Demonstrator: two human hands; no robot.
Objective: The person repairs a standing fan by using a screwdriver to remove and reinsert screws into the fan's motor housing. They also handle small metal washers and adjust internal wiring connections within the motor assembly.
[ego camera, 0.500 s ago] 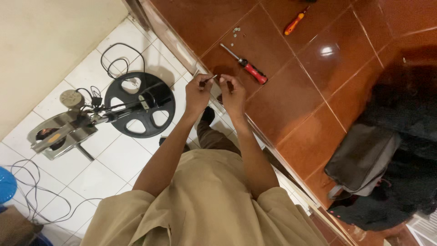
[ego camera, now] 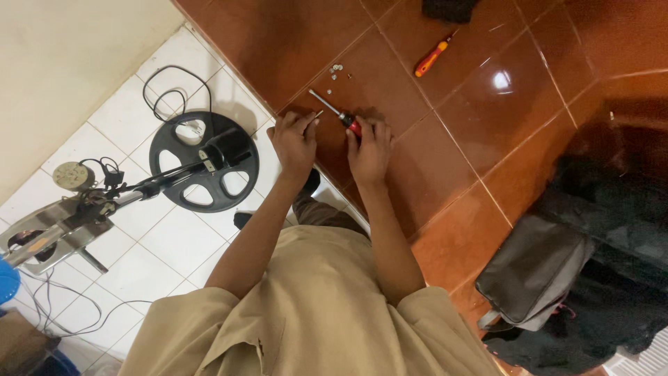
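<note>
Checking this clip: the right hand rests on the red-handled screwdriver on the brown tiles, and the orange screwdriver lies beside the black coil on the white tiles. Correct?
Not quite. The head view shows the orange screwdriver on the brown tiles, well away from the black coil. The right hand does rest on the red-handled screwdriver.

An orange screwdriver (ego camera: 434, 58), grey bag (ego camera: 530, 271) and black round detector coil (ego camera: 204, 161) lie on the floor.

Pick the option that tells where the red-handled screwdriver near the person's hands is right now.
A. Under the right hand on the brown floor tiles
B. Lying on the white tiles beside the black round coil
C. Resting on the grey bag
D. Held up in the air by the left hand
A: the right hand rests on the handle of the red-handled screwdriver, whose shaft lies on the brown floor tiles.
</note>
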